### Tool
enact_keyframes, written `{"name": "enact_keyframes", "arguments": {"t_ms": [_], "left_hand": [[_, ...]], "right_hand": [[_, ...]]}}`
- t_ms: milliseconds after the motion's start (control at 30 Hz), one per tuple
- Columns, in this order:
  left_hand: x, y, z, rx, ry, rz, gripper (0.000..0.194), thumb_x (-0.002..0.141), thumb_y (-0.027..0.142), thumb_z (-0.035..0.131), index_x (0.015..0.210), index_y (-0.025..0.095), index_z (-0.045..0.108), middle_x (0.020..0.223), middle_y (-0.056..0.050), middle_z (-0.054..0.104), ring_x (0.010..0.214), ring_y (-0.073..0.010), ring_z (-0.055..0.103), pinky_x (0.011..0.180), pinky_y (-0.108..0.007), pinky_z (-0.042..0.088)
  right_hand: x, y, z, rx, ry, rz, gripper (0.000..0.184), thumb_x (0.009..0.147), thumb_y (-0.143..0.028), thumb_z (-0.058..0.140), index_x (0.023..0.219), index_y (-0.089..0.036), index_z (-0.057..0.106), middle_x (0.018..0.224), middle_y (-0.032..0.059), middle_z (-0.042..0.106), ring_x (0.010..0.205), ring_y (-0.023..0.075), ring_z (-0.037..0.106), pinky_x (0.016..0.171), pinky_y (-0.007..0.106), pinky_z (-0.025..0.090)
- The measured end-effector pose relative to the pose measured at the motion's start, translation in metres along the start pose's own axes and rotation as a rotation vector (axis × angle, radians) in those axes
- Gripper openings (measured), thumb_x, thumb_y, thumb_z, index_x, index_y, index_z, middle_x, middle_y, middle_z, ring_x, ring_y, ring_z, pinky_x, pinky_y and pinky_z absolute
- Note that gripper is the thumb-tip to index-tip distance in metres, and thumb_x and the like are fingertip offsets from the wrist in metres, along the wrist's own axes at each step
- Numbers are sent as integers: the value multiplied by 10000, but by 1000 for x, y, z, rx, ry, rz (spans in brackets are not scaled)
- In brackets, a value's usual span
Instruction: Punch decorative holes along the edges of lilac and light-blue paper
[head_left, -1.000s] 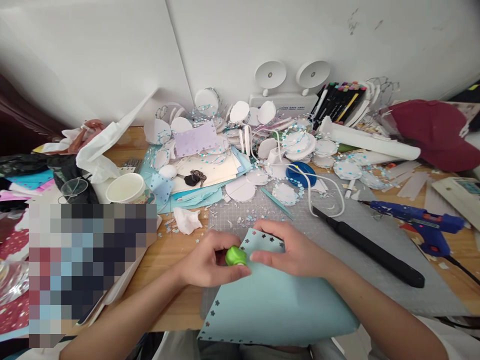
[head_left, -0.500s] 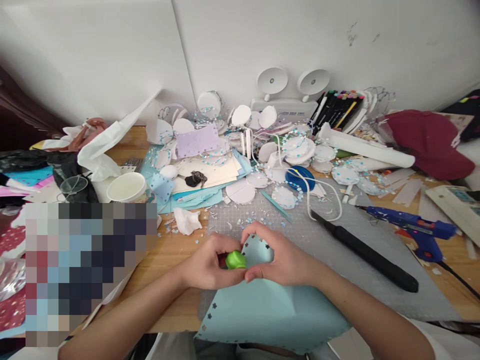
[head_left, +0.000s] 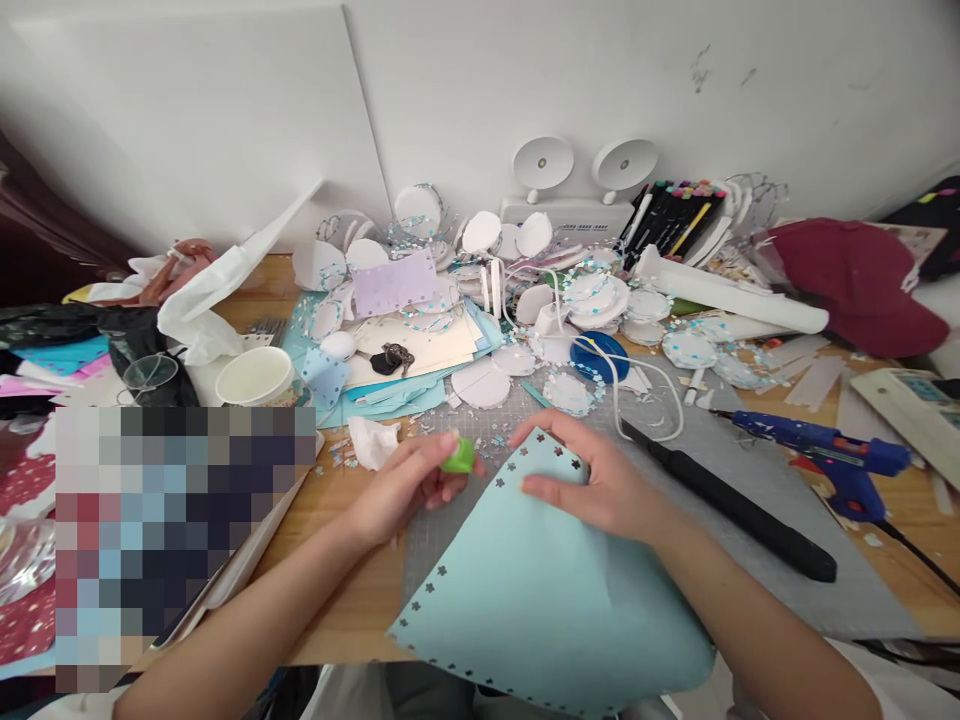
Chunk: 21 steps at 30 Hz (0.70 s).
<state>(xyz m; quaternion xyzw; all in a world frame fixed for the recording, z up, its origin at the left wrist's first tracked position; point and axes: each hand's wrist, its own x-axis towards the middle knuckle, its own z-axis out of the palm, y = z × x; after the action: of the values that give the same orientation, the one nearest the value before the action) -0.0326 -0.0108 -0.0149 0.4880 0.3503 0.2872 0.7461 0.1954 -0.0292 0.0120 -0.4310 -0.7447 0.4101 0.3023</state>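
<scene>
Between the thumb and fingers of my left hand [head_left: 409,487] is a small green craft punch [head_left: 457,456], held just off the paper's upper left edge. My right hand [head_left: 600,485] pinches the top corner of a light blue paper sheet [head_left: 555,590], thumb on the near face and fingers behind. Small flower-shaped holes run along the sheet's top corner, lower left edge and bottom edge. Part of the left edge between them is unpunched. The sheet's lower part hangs over the table's front edge.
A grey cutting mat [head_left: 757,480] bears a black craft knife [head_left: 750,510] and a blue glue gun [head_left: 832,450]. White discs with bead strings [head_left: 592,295] pile up at the back. A paper cup [head_left: 255,376] and crumpled tissue [head_left: 373,442] are on the left.
The green punch has come off the paper and moved left and up in my left hand. My right hand has shifted right and up, and the paper lies more spread out.
</scene>
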Motion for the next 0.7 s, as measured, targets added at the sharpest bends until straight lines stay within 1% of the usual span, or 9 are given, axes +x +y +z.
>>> {"name": "enact_keyframes", "arguments": {"t_ms": [67, 133, 267, 400, 500, 600, 633, 700], "left_hand": [[3, 1, 0, -121, 17, -34, 600, 868, 623, 346, 883, 103, 646, 525, 19, 449, 438, -77, 312, 443, -225, 210], [5, 2, 1, -197, 16, -51, 626, 869, 639, 320, 905, 103, 643, 532, 13, 471, 423, -73, 318, 448, -225, 222], [6, 2, 2, -216, 6, -57, 598, 882, 624, 316, 923, 114, 625, 528, 13, 482, 419, -73, 332, 446, -219, 221], [5, -1, 1, -201, 6, -63, 580, 889, 616, 320, 906, 116, 612, 510, 27, 447, 424, -68, 292, 431, -210, 187], [5, -1, 1, -199, 17, -68, 558, 891, 604, 340, 919, 116, 609, 506, 43, 406, 427, -63, 248, 428, -204, 175], [4, 2, 0, -211, 13, -86, 593, 879, 619, 344, 948, 105, 632, 518, 43, 382, 432, -64, 236, 423, -203, 167], [4, 3, 0, -224, 12, -93, 610, 875, 625, 347, 964, 99, 644, 527, 42, 375, 434, -64, 239, 423, -202, 172], [4, 5, -2, -278, 6, -112, 635, 868, 632, 350, 983, 93, 665, 554, 38, 369, 443, -62, 253, 435, -197, 217]], "right_hand": [[0, 0, -1, -2, 16, -8, 241, 825, -282, 600, 1058, -249, 547, 1042, 38, 593, 975, 213, 563, 873, 327, 442], [0, 0, 0, -3, 19, -18, 225, 827, -277, 593, 1046, -245, 552, 1037, 39, 596, 969, 211, 566, 873, 325, 444], [2, 0, 6, 22, -15, -33, 178, 852, -243, 564, 1029, -248, 546, 1037, 27, 607, 993, 195, 565, 906, 313, 427], [2, 0, 12, 64, -65, -35, 206, 867, -234, 547, 1071, -252, 524, 1104, 30, 616, 1061, 194, 560, 941, 323, 413], [2, 0, 11, 63, -34, 2, 206, 873, -233, 541, 1077, -251, 524, 1149, 37, 616, 1111, 202, 553, 974, 344, 395], [2, -1, 8, 101, 13, 43, 180, 873, -236, 541, 1052, -248, 518, 1205, 48, 610, 1166, 220, 533, 990, 369, 385], [2, -1, 6, 114, 34, 58, 170, 873, -236, 540, 1040, -246, 514, 1206, 50, 612, 1164, 223, 535, 982, 371, 390], [2, -1, 4, 104, 100, 102, 144, 870, -241, 539, 1012, -241, 515, 1140, 49, 634, 1095, 224, 571, 937, 362, 416]]}}
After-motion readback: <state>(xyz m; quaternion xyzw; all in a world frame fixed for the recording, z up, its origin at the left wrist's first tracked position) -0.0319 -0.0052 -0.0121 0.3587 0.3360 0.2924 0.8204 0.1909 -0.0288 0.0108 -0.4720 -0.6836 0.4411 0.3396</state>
